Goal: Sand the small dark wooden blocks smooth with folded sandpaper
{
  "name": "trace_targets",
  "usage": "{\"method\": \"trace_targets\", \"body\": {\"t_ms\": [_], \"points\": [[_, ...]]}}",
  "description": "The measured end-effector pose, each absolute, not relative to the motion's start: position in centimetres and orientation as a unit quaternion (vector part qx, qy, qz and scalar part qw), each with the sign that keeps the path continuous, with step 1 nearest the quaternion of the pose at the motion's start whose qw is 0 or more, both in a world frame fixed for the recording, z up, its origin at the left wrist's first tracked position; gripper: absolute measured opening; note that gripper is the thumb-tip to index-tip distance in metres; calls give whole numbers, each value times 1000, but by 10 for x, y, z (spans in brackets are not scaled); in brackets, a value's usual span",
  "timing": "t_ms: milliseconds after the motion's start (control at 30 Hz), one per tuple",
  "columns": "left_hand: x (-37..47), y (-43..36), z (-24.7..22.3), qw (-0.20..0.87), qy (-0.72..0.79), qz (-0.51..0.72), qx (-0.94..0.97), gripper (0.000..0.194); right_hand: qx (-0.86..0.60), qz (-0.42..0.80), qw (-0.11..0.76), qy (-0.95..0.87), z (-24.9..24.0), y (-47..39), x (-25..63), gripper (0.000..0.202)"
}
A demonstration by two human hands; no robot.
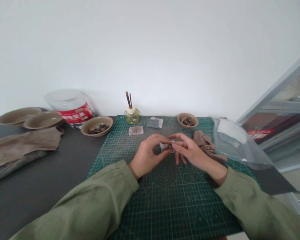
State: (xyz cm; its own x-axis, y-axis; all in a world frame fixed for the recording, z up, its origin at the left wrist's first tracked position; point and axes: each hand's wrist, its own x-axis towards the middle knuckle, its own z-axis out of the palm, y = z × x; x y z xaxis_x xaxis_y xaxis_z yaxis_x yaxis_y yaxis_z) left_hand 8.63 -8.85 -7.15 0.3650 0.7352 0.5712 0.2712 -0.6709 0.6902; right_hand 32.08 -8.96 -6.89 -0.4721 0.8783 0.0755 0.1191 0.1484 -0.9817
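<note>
My left hand (150,153) and my right hand (188,150) meet over the green cutting mat (155,206). Fingertips of both pinch a small dark piece (170,146), too blurred to name. A pale scrap shows between and under the fingers. Beyond my left hand lie a whitish stained square (136,130) and a grey sheet on a white one (154,123). A brown cloth (204,142) is crumpled beside my right wrist. Behind my right hand, a small bowl (193,120) holds brown pieces.
At left are a bowl of dark pieces (96,134), two more bowls (43,120), a clear jar with a red label (76,111) and a brown cloth (25,145). A reed diffuser (132,116) stands by the wall. A clear plastic bag (242,143) lies at right near a shelf.
</note>
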Motion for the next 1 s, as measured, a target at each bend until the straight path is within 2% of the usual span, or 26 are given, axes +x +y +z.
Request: {"method": "trace_targets", "body": {"t_ms": [233, 367, 467, 767, 1000], "points": [[88, -88, -71, 283, 357, 484, 747, 11, -408, 399, 354, -741, -53, -88, 320, 32], [86, -78, -70, 318, 377, 468, 733, 22, -416, 287, 362, -783, -38, -80, 327, 15], [84, -72, -69, 337, 392, 450, 728, 28, -404, 233, 361, -808, -33, -72, 330, 19], [84, -69, -75, 335, 425, 419, 729, 26, -362, 204, 355, -837, -61, -63, 328, 15], [80, -74, -74, 275, 420, 426, 753, 21, -376, 261, 367, -810, -65, -71, 323, 12]]}}
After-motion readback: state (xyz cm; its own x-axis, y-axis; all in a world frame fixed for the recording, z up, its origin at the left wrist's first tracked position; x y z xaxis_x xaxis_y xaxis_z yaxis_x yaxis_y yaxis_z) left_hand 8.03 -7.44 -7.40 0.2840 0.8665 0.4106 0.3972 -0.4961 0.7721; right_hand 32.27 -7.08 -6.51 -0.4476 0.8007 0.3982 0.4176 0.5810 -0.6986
